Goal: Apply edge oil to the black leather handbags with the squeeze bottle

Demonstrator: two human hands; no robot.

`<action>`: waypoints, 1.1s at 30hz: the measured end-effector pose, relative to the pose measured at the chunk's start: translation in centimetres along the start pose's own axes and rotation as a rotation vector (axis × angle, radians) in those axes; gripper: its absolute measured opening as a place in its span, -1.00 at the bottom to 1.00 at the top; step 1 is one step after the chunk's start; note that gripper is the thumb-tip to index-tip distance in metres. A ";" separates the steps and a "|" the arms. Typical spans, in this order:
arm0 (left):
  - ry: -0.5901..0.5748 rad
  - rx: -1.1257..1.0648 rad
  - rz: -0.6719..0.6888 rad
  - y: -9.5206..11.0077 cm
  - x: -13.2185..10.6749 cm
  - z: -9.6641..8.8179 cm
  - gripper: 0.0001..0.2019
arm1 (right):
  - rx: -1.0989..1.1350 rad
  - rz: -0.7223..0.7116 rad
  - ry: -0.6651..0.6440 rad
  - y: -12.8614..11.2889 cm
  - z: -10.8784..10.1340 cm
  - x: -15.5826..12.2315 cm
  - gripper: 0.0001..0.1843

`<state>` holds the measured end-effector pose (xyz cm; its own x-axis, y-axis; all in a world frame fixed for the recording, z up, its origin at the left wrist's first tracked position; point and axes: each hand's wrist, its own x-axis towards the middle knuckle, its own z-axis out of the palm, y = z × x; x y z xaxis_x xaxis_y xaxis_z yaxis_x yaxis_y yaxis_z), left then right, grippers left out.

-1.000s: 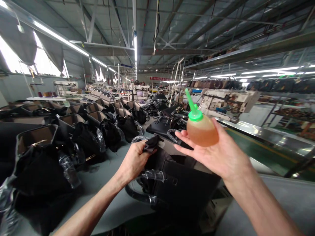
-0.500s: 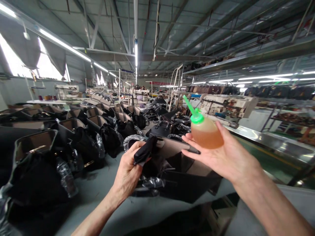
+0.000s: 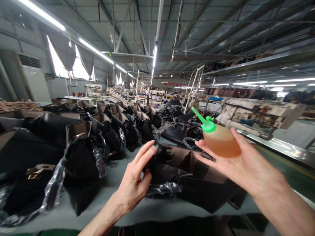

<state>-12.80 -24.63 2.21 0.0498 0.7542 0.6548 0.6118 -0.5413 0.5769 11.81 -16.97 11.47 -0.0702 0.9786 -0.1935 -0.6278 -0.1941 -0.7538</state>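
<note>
My right hand (image 3: 246, 170) holds a squeeze bottle (image 3: 221, 141) with a bright green cap and slanted spout, part filled with amber liquid. The bottle lies tilted in the palm, above the right part of an open black bag (image 3: 204, 193). Beside that bag's left end is my left hand (image 3: 134, 180), open, its fingers stretched out and the thumb apart from them. Dark cloth sits just behind those fingertips; whether they touch it, I cannot tell. A plastic-wrapped handle (image 3: 164, 188) hangs along the bag's near side.
Rows of black bags (image 3: 80, 164) with plastic-wrapped handles stand on the grey table (image 3: 118, 213) to the left. A flat black bag (image 3: 172, 132) lies behind the open one. To the right are a sewing machine (image 3: 258, 114) and a metal ledge (image 3: 283, 149).
My left hand has let go of the black cloth, and its fingers have straightened. The bottle stays in my right hand. The view has turned left, so things appear further right.
</note>
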 end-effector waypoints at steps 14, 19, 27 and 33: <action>-0.465 0.160 -0.621 0.3 -0.4 -5.1 -0.56 | 0.014 -0.013 -0.022 0.2 0.2 -0.9 -0.71; -0.225 0.247 -0.568 2.5 0.6 -5.5 -0.63 | -0.015 -0.014 -0.038 0.4 0.6 -1.0 -0.75; -0.570 0.076 0.284 7.9 6.4 -2.1 -0.69 | -0.064 -0.008 -0.126 0.6 0.3 -0.7 -0.67; -0.885 0.239 -0.010 5.6 7.3 0.1 -0.43 | -0.016 -0.009 -0.099 0.4 0.1 -0.7 -0.71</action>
<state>-8.96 -22.16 10.20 0.5700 0.8214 -0.0196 0.7576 -0.5161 0.3995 11.59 -17.72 11.39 -0.1416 0.9821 -0.1246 -0.6164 -0.1859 -0.7652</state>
